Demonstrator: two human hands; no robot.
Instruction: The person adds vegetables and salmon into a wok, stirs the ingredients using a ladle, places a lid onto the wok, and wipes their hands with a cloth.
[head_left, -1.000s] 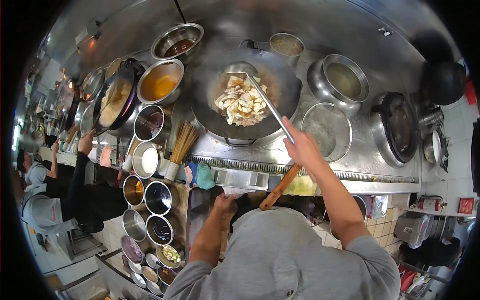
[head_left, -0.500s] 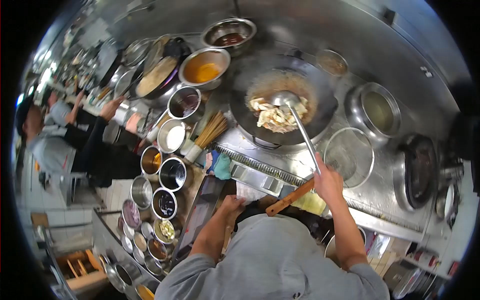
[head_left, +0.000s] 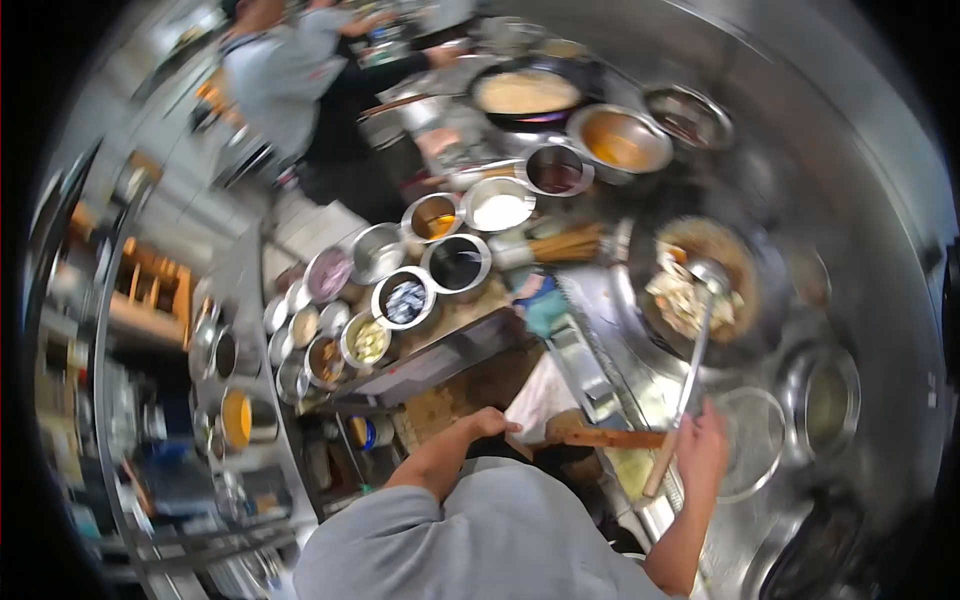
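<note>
A large dark wok [head_left: 640, 290] sits on the stove at the right, with pale sliced food [head_left: 680, 297] in brown liquid. My right hand [head_left: 703, 452] is closed on the wooden-handled ladle [head_left: 697, 360], whose metal bowl rests among the slices. My left hand [head_left: 490, 422] pinches the corner of a white cloth [head_left: 543, 400] in front of my body. Between my hands lies a wooden handle [head_left: 620, 438], its far end beside the ladle's grip. A round wire strainer [head_left: 745, 445] lies right of my right hand.
Metal pots of sauces and ingredients, including a dark sauce pot [head_left: 457, 264], stand in rows at left. A bamboo brush [head_left: 565, 247] and teal cloth [head_left: 545, 312] lie near the wok. A pot of liquid [head_left: 828, 400] is at right. Co-workers [head_left: 275, 85] stand at upper left.
The view has swung left, so the wok now appears further right. The ladle has moved down into the food from the wok's far side. My left hand has drawn the white cloth out further.
</note>
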